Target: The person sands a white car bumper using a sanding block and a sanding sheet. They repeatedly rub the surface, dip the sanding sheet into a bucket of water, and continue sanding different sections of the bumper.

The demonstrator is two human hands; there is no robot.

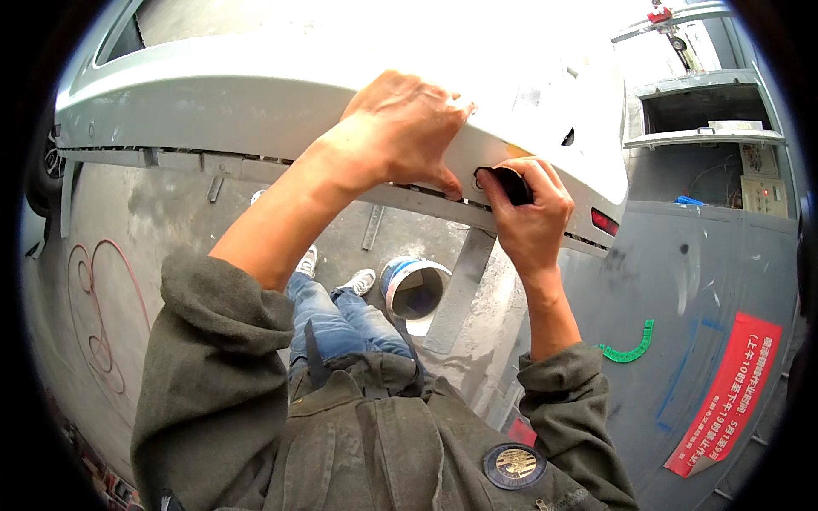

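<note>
A white car bumper [213, 111] stretches across in front of me, its slotted lower edge toward me. My left hand [405, 123] lies against the bumper, fingers over its upper face and thumb spread down toward the lower edge. To the right, my right hand [532, 200] pinches a curled black sheet that looks like sandpaper [509, 183], held against the bumper between thumb and fingers. Part of the sheet is hidden by the fingers. A small yellowish patch [516, 152] shows on the bumper just above this hand.
Below the bumper stands a white bucket [439, 279], beside a flat metal stand leg [460, 294]. A red reflector [604, 222] sits at the bumper's right end. On the right are a red printed banner [724, 396] and a green curved strip [632, 349]. A thin red hose [95, 315] loops at left.
</note>
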